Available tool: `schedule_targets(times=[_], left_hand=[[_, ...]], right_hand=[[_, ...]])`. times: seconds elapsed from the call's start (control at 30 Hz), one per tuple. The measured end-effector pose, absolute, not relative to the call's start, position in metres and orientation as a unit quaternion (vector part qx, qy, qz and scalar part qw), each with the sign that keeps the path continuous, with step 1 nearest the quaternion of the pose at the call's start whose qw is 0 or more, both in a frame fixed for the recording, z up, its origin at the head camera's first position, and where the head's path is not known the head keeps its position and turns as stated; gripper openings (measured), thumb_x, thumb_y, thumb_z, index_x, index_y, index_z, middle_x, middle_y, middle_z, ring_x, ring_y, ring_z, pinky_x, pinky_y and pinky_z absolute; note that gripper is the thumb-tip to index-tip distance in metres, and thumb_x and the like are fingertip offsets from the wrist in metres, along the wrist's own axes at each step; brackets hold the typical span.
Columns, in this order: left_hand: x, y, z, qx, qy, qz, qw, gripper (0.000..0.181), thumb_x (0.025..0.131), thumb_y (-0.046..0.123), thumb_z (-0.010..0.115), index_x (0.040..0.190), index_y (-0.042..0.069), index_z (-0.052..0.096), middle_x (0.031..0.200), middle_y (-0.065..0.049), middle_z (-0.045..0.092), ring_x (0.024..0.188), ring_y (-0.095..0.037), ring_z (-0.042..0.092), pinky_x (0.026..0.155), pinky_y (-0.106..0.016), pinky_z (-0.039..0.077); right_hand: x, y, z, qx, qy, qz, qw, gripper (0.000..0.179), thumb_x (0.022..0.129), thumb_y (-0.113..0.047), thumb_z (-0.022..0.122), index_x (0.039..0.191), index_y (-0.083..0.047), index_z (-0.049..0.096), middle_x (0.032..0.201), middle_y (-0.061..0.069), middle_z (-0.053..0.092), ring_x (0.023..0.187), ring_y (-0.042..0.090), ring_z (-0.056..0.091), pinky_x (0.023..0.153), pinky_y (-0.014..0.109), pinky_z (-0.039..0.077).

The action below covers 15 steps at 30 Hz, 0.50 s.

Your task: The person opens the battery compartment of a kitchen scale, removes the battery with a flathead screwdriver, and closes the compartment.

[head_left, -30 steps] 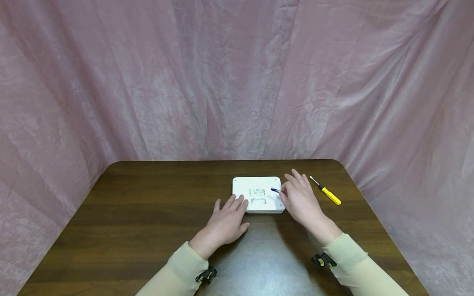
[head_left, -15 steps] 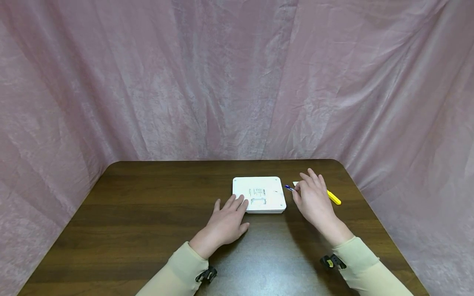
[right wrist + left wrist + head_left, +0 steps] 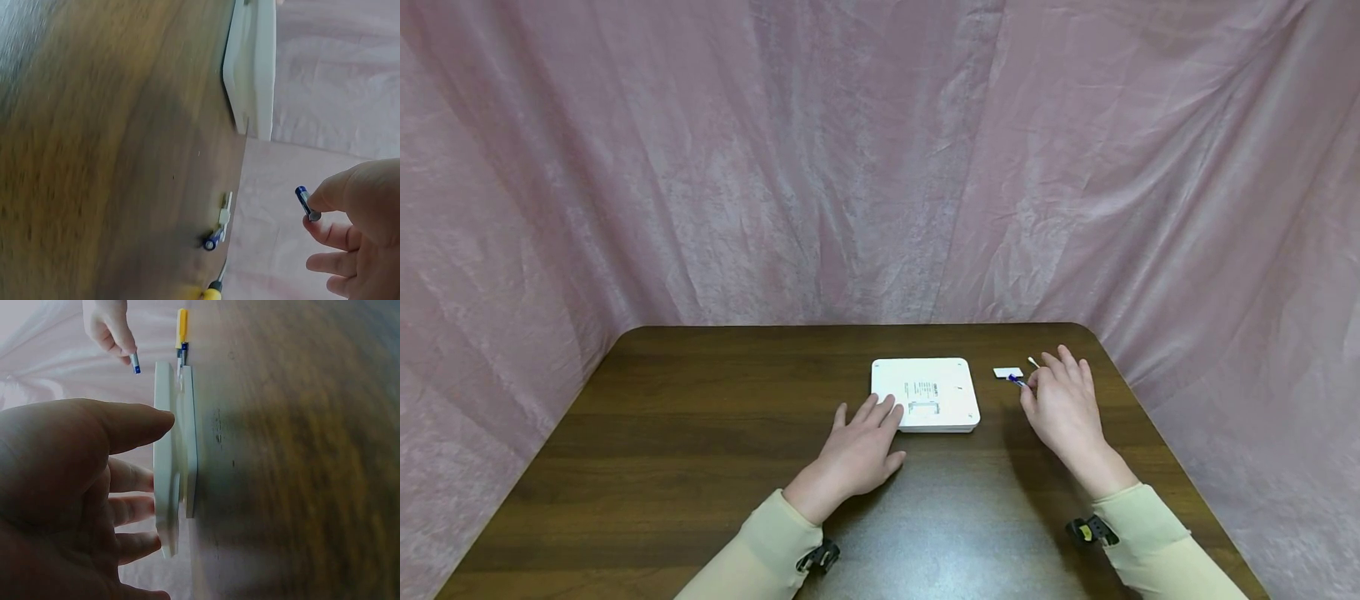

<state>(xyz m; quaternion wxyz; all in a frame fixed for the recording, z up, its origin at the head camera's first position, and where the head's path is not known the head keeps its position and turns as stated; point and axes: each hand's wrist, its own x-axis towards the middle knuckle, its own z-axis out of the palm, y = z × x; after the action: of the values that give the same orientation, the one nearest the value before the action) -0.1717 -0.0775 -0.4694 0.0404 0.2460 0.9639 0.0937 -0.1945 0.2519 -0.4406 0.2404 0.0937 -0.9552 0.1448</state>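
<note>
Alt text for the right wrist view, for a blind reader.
A right hand pinches a small blue-ended cylinder, apparently a battery, clear of a wooden tabletop. On the wood lie a similar cylinder, a small white piece and a cropped yellow-handled screwdriver; a white case shows at the top.

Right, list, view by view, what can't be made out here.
Head view: print on the white device, too small to read; yellow screwdriver handle, hidden behind the right hand.
Left wrist view: one end of the held battery, covered by that hand.
Right wrist view: part of the white device, cut off by the top edge.
</note>
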Motion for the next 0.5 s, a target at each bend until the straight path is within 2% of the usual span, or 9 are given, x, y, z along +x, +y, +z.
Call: schedule_targets(times=[0.3,0.5], left_hand=[[-0.171,-0.077,-0.468,0.244,0.964,0.098,0.046,0.072,0.111,0.044,0.067,0.171,0.011,0.044,0.179,-0.01,0.033,0.167,-0.033,0.025,0.126,-0.074,0.023],[-0.171,-0.078,-0.468,0.245,0.963,0.1,0.046,0.071,0.111,0.044,0.067,0.17,0.011,0.044,0.179,-0.01,0.033,0.167,-0.033,0.026,0.126,-0.075,0.023]], right_hand=[[-0.197,0.267,-0.443,0.061,-0.967,0.127,0.213,0.014,0.097,-0.006,0.071,0.085,0.0,0.066,0.144,0.041,0.059,0.152,0.058,0.037,0.126,0.075,0.019],[-0.201,0.276,-0.445,0.036,-0.978,0.116,0.169,0.015,0.099,-0.008,0.066,0.089,0.003,0.068,0.148,0.042,0.055,0.156,0.058,0.03,0.127,0.074,0.015]])
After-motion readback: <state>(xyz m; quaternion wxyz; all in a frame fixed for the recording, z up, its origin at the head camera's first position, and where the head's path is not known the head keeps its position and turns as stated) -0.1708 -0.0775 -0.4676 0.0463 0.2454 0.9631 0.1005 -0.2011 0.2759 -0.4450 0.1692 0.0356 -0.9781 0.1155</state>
